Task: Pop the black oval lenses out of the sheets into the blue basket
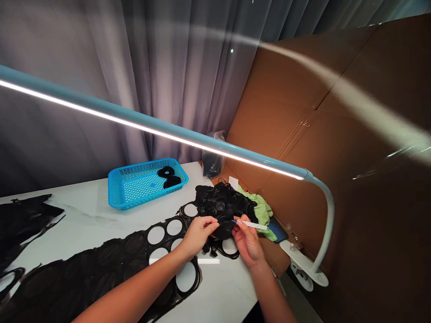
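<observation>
Between my hands is a round black disc, its left edge pinched by the thumb and fingers of my left hand. My right hand grips a slim white pen-like tool with a blue end, which points at the disc's right side. Whether its tip touches the disc is too small to tell. Just behind them lies a heap of black rubbery pieces. Under my left forearm stretches a black sheet with round cut-outs, some open to the white table.
A blue plastic basket at the back holds a few black pieces. The lit lamp bar crosses above, clamped at the right. A green cloth, a clear bag and a cardboard wall stand beyond; another black sheet lies left.
</observation>
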`<state>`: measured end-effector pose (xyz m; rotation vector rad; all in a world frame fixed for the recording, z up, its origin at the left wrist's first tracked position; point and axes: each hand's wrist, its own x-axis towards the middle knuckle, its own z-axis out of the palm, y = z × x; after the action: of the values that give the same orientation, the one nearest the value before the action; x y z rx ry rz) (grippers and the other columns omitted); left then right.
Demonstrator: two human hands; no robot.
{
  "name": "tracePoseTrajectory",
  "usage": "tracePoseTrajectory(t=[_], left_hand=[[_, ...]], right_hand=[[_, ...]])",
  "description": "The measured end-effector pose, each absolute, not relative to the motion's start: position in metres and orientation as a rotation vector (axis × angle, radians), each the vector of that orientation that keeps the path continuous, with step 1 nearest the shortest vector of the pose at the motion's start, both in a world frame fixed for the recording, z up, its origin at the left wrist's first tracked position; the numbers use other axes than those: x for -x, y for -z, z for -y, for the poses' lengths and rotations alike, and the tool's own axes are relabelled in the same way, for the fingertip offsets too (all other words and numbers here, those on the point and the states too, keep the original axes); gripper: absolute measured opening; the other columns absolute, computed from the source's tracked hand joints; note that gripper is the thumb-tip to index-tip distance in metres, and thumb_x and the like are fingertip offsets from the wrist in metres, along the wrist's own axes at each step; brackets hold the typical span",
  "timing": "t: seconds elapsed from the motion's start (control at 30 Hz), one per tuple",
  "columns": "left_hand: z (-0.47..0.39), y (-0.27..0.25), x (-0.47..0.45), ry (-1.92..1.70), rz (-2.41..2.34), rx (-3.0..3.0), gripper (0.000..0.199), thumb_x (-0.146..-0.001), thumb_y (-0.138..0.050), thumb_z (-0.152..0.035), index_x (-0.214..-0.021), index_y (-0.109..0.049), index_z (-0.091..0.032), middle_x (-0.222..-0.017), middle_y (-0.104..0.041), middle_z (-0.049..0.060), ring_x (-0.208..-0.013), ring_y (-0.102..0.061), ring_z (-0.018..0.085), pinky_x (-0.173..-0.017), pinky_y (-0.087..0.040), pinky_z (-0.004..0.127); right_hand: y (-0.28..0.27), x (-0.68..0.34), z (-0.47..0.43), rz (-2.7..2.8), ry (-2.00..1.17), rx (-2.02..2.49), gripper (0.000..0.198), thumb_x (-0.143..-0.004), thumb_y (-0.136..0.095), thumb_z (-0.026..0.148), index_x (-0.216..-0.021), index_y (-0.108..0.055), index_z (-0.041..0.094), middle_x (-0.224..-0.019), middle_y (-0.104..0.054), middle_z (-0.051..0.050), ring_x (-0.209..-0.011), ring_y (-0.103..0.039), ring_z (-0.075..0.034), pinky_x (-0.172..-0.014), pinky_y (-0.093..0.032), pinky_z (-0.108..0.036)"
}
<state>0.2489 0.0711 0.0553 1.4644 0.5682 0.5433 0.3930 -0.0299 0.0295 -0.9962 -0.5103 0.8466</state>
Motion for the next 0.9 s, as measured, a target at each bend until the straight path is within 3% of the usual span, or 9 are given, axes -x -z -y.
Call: tracePoseTrajectory(t=[0.33,0.53,0.73,0.9], left_hand=[[-0.077,-0.044,-0.250,-0.623,-0.586,-1.200,0.040,-0.074,-0.070,-0.056,-0.079,-0.064,-0.016,-0.079,-0.068,0.004,-0.077,-0.065,0.019,-0.077,-0.051,0.033],[-0.081,-0.040,-0.247,-0.628,-0.626,-1.108,0.042,-0.068,-0.077,-0.054,-0.079,-0.058,-0.018,-0.070,-0.066,0.001,-0.073,-0.066,0.017,-0.080,-0.052,0.035],[-0.078,-0.040,-0.247,-0.606,-0.636,-1.128,0.037,-0.068,-0.080,-0.046,-0.079,-0.063,-0.015,-0.069,-0.063,0.000,-0.067,-0.062,0.014,-0.069,-0.050,0.027],[-0.074,-0.042,-0.249,-0.610,-0.612,-1.162,0.033,-0.071,-0.077,-0.045,-0.079,-0.067,-0.014,-0.074,-0.065,0.002,-0.069,-0.061,0.014,-0.068,-0.048,0.025]], right_hand=[[-0.012,-0.399,0.027,0.604,-0.519,1.317,0.025,-0.081,-0.068,0.045,-0.080,-0.060,0.022,-0.089,-0.066,-0.002,-0.073,-0.056,-0.016,-0.070,-0.047,-0.030],[-0.029,-0.391,0.033,0.865,-0.078,1.556,0.026,-0.089,-0.059,0.037,-0.068,-0.055,0.021,-0.106,-0.064,-0.008,-0.100,-0.056,-0.023,-0.092,-0.041,-0.038],[-0.049,-0.359,0.032,1.011,-0.349,1.458,0.020,-0.091,-0.056,0.032,-0.074,-0.057,0.022,-0.104,-0.067,-0.007,-0.098,-0.060,-0.022,-0.089,-0.044,-0.035],[-0.045,-0.352,0.028,1.011,-0.340,1.502,0.019,-0.092,-0.056,0.032,-0.076,-0.058,0.021,-0.105,-0.067,-0.007,-0.097,-0.061,-0.021,-0.089,-0.045,-0.033]])
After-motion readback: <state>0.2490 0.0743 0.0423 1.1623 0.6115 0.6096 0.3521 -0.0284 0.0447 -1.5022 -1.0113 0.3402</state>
